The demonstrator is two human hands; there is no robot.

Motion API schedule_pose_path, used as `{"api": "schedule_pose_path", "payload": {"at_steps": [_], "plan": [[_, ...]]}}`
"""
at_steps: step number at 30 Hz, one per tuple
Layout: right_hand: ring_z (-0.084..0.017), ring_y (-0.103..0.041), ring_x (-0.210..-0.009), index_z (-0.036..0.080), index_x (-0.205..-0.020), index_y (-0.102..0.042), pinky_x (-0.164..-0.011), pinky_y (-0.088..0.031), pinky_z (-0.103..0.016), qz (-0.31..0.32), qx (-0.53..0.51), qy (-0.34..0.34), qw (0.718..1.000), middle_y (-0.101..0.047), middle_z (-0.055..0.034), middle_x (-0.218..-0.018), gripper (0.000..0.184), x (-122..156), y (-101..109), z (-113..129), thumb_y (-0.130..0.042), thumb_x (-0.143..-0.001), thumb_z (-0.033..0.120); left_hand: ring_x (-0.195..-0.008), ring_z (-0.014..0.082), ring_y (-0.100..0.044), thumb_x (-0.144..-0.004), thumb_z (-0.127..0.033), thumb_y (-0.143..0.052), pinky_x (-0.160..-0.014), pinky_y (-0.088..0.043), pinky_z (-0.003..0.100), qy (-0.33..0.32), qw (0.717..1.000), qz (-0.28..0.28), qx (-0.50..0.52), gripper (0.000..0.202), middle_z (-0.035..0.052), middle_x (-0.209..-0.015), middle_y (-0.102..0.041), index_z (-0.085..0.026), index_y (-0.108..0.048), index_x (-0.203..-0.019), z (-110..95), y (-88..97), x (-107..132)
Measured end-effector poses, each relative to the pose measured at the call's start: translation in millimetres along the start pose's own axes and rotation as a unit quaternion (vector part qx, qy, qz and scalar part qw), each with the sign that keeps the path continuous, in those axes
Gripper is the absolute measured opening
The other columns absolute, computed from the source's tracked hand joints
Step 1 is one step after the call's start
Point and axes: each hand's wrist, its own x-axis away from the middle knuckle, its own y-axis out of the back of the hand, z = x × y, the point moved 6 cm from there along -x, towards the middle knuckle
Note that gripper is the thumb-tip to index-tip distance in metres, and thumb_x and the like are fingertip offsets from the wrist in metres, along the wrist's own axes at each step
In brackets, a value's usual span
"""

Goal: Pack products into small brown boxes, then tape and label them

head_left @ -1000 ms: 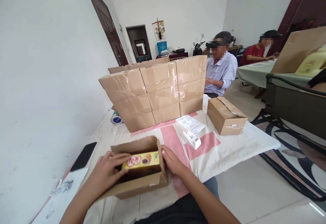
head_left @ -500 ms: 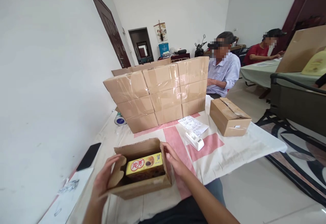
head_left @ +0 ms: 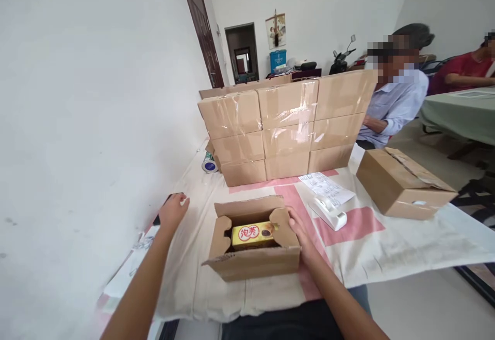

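Observation:
An opened cardboard box (head_left: pixel 255 264) stands on the cloth in front of me, its end flaps folded inward. Inside lies a yellow printed carton (head_left: pixel 253 233), partly covered by the right flap. My right hand (head_left: pixel 299 229) holds the box by its right end, thumb near the top edge. To the left, my left hand (head_left: pixel 174 212) is apart from the box, with thumb and finger a little apart. It is over a black phone-like slab (head_left: pixel 157 220), mostly hidden beneath it; whether they touch I cannot tell.
Stacked taped cartons (head_left: pixel 288 129) form a wall behind. A white tape dispenser (head_left: pixel 328 212) and printed sheet (head_left: pixel 327 188) lie right of centre; a closed carton (head_left: pixel 402 183) stands farther right. A tape roll (head_left: pixel 209 165) is back left. A co-worker (head_left: pixel 398 98) sits beyond.
My left hand has let go of the box's left side and moved left over the black slab. The right flap is now folded over the carton. The view has turned left.

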Motion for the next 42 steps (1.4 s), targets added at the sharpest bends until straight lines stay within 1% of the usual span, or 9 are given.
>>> {"api": "schedule_pose_path", "payload": {"at_steps": [2, 5, 11, 14, 18, 22, 29, 37, 42], "plan": [[-0.032, -0.060, -0.121, 0.026, -0.123, -0.066, -0.100, -0.051, -0.044, -0.018, 0.013, -0.002, 1.000, -0.069, -0.0085, -0.122, 0.045, 2, 4, -10, -0.051, -0.097, 0.060, -0.096, 0.0360, -0.069, -0.076, -0.043, -0.062, -0.079, -0.053, 0.043, 0.057, 0.995, 0.048, -0.060, 0.030, 0.0183, -0.106, -0.072, -0.018, -0.064, -0.090, 38, -7.7, -38], [-0.035, -0.063, -0.117, 0.026, -0.120, -0.068, -0.095, -0.054, -0.046, -0.020, 0.026, 0.001, 0.999, -0.069, -0.0100, -0.122, 0.053, -1, 7, -17, -0.053, -0.092, 0.068, -0.087, 0.0370, -0.070, -0.072, -0.052, -0.066, -0.072, -0.052, 0.041, 0.104, 0.981, 0.113, -0.120, 0.040, 0.0167, -0.090, -0.073, -0.018, -0.062, -0.091, 82, -23.9, -73], [-0.033, -0.068, -0.103, 0.031, -0.118, -0.071, -0.085, -0.058, -0.045, -0.028, 0.034, -0.037, 0.998, -0.071, -0.0100, -0.117, 0.052, -7, 5, -12, -0.055, -0.090, 0.071, -0.087, 0.0326, -0.069, -0.078, -0.064, -0.058, -0.069, -0.046, 0.035, 0.077, 0.965, 0.188, -0.168, 0.045, 0.0109, -0.088, -0.071, -0.021, -0.055, -0.092, 121, -48.1, -94], [-0.034, -0.068, -0.105, 0.034, -0.123, -0.070, -0.084, -0.059, -0.045, -0.022, 0.024, -0.059, 0.998, -0.071, -0.0093, -0.118, 0.053, -6, 5, -14, -0.055, -0.089, 0.073, -0.082, 0.0298, -0.068, -0.079, -0.064, -0.056, -0.065, -0.043, 0.032, 0.065, 0.957, 0.218, -0.182, 0.042, 0.0063, -0.081, -0.069, -0.023, -0.052, -0.089, 128, -53.2, -98], [-0.034, -0.069, -0.099, 0.034, -0.127, -0.068, -0.077, -0.059, -0.045, 0.002, 0.007, -0.094, 0.996, -0.070, -0.0102, -0.117, 0.053, 0, 18, -36, -0.053, -0.090, 0.070, -0.073, 0.0292, -0.067, -0.079, -0.066, -0.054, -0.061, -0.042, 0.032, 0.081, 0.945, 0.246, -0.198, 0.044, 0.0050, -0.074, -0.065, -0.024, -0.048, -0.086, 133, -57.6, -104], [-0.034, -0.068, -0.096, 0.031, -0.126, -0.068, -0.075, -0.057, -0.044, 0.037, 0.030, -0.070, 0.996, -0.068, -0.0120, -0.118, 0.058, 3, 32, -52, -0.058, -0.086, 0.072, -0.057, 0.0234, -0.065, -0.076, -0.067, -0.059, -0.053, -0.045, 0.030, 0.117, 0.932, 0.294, -0.177, 0.047, 0.0029, -0.074, -0.063, -0.023, -0.046, -0.084, 138, -61.9, -111], [-0.037, -0.051, -0.125, 0.029, -0.123, -0.064, -0.099, -0.047, -0.047, -0.013, -0.022, -0.137, 0.990, -0.058, -0.0115, -0.125, 0.061, 4, 15, -32, -0.047, -0.087, 0.075, -0.054, 0.0220, -0.066, -0.076, -0.065, -0.063, -0.046, -0.046, 0.028, 0.150, 0.920, 0.318, -0.175, 0.048, 0.0059, -0.080, -0.064, -0.022, -0.048, -0.087, 141, -64.6, -116], [-0.036, -0.056, -0.114, 0.027, -0.111, -0.070, -0.092, -0.053, -0.046, -0.071, -0.079, -0.120, 0.987, -0.062, -0.0122, -0.107, 0.052, 1, 15, -29, -0.050, -0.088, 0.069, -0.059, 0.0252, -0.068, -0.075, -0.068, -0.062, -0.052, -0.049, 0.030, 0.158, 0.914, 0.315, -0.202, 0.053, 0.0088, -0.086, -0.067, -0.021, -0.052, -0.096, 138, -63.6, -113], [-0.035, -0.059, -0.107, 0.025, -0.110, -0.072, -0.088, -0.054, -0.046, -0.067, -0.093, -0.108, 0.988, -0.064, -0.0121, -0.104, 0.049, 0, 18, -24, -0.051, -0.090, 0.065, -0.059, 0.0263, -0.066, -0.071, -0.065, -0.065, -0.055, -0.048, 0.032, 0.153, 0.920, 0.304, -0.196, 0.050, 0.0065, -0.081, -0.065, -0.021, -0.052, -0.090, 132, -61.4, -112]]}}
